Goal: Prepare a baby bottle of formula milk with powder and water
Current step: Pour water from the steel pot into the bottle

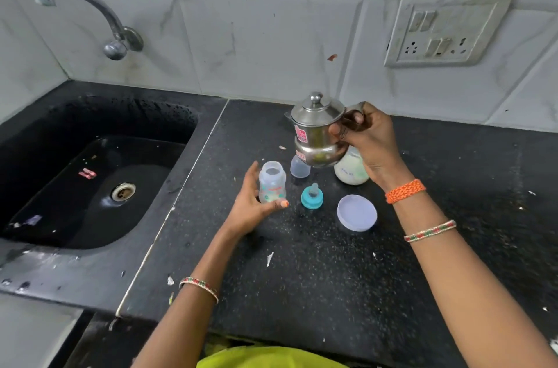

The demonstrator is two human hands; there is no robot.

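A small clear baby bottle (pixel 272 182) stands upright and uncapped on the black counter (pixel 317 277), with white powder at its bottom. My left hand (pixel 252 206) cups it from the left and front. My right hand (pixel 367 141) holds a lidded steel kettle (pixel 317 133) by its handle, lifted above the counter just right of the bottle. The teal nipple ring (pixel 312 196) lies right of the bottle. A clear bottle cap (pixel 299 167) sits behind it. The open powder jar (pixel 350 171) is partly hidden by the kettle and my right hand.
The jar's lilac lid (pixel 357 212) lies upside down on the counter. A black sink (pixel 90 183) with a drain fills the left, under a wall tap (pixel 90 17). A switch and socket plate (pixel 444 32) is on the tiled wall. Paper scraps dot the counter.
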